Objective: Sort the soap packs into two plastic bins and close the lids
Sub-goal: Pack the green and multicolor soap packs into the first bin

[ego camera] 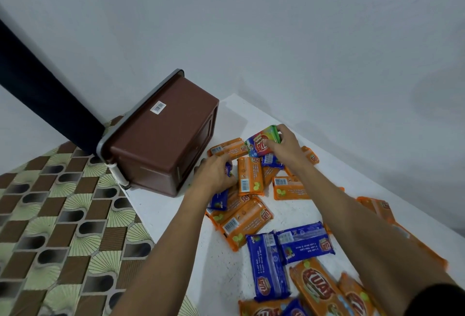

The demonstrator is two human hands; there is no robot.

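1. Right grip [281, 143] closed over a rainbow soap pack [261, 142], lifted above the pile.
2. Left grip [214, 172] curled on a blue pack [219, 198], nearer the brown bin [161, 134].
3. Bin tipped on its side, left of both; long axis of the rainbow pack aimed roughly toward it.

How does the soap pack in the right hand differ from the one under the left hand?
The multicolored soap pack is raised off the pile in the right hand; the blue soap pack lies in the pile, mostly covered by the left hand. Both are wrapped bars.
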